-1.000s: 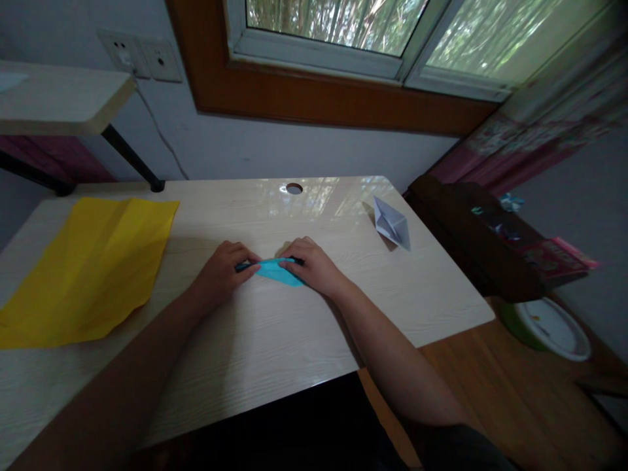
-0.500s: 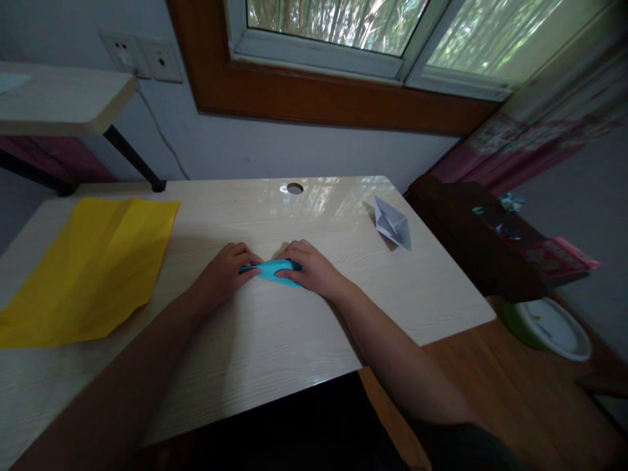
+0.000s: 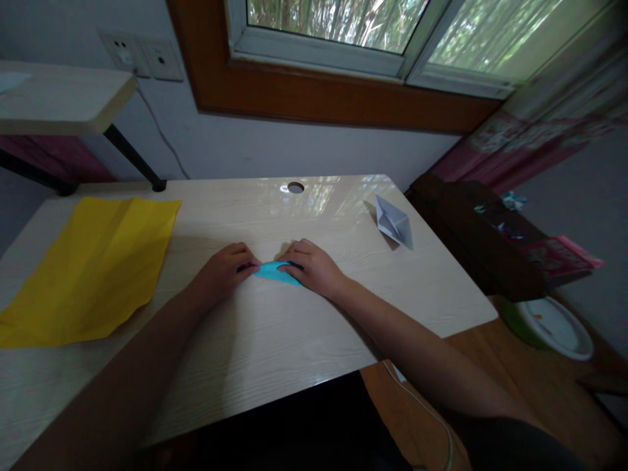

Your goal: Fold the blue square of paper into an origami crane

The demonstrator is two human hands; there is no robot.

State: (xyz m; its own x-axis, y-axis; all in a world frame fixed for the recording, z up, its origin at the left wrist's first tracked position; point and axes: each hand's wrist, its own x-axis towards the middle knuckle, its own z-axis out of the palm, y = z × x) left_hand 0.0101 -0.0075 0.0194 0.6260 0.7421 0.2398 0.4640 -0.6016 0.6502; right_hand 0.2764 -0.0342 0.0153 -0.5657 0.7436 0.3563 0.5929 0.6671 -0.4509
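Observation:
A small folded piece of blue paper (image 3: 275, 272) is held between my hands, low over the middle of the pale desk (image 3: 294, 340). My left hand (image 3: 228, 268) pinches its left end, thumb and fingers pressed together. At its right end, my right hand (image 3: 309, 265) grips it with the thumb on the near face and the fingers behind. Both hands partly cover the paper, so its ends are hidden. To the right, a folded white paper boat (image 3: 393, 224) stands on the desk.
A large yellow sheet of paper (image 3: 98, 271) lies at the left of the desk. Behind it is a raised shelf (image 3: 63, 98) on black legs. A cable hole (image 3: 296, 188) is near the back edge. A white-lidded bin (image 3: 557, 327) stands on the floor at right.
My left thumb has shifted slightly and its grip looks tighter at the paper's left end. The right forearm and elbow have swung outward to the right; the blue paper stays nearly in place.

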